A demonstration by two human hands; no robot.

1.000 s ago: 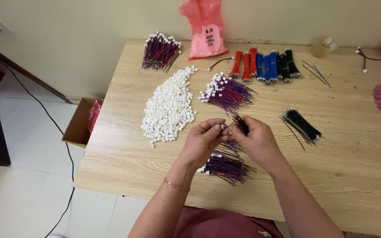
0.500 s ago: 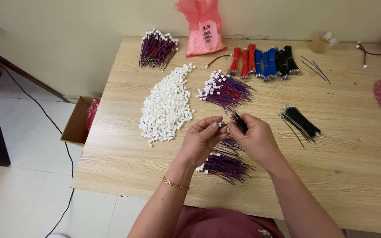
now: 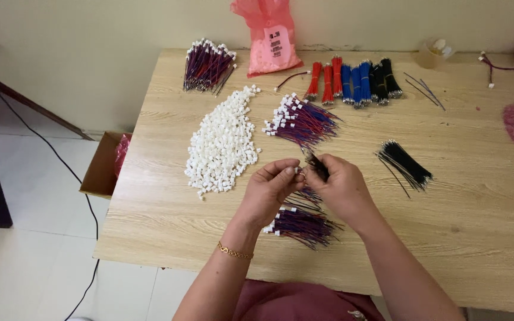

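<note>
Change since earlier frame: hands still meet over the same spot on the table; the camera view has tilted a little, nothing on the table has shifted.
Head view, landmark: heap of white plastic connector housings [image 3: 221,142] on the wooden table [image 3: 483,238].
Left hand [image 3: 269,189]: just right of the heap's lower end, fingertips pinched narrow on a small white housing [image 3: 297,170]; gold bracelet [image 3: 234,252] on the wrist.
Right hand [image 3: 343,187]: touching the left at the fingertips, closed on a short bunch of dark wires [image 3: 316,165] that sticks up from the fist.
Judgement on hold: housing and wire ends are brought tip to tip, probably so the small parts line up close under the eyes.
Finished-looking bundle [image 3: 301,224]: purple and red wires with white ends, below and right of the heap, under the hands.
Second such bundle [image 3: 301,120]: right of the heap; a third [image 3: 207,64] above it, at the table's far edge.
Loose black wires [image 3: 406,163]: well right of the heap.
Red, blue and black wire bundles [image 3: 352,78]: in a row, upper right of the heap.
Containers: pink plastic bag [image 3: 272,37], above the heap against the wall, holds pale small parts; cardboard box [image 3: 103,166], on the floor left of the heap, shows something pinkish red inside, kind not clear.
</note>
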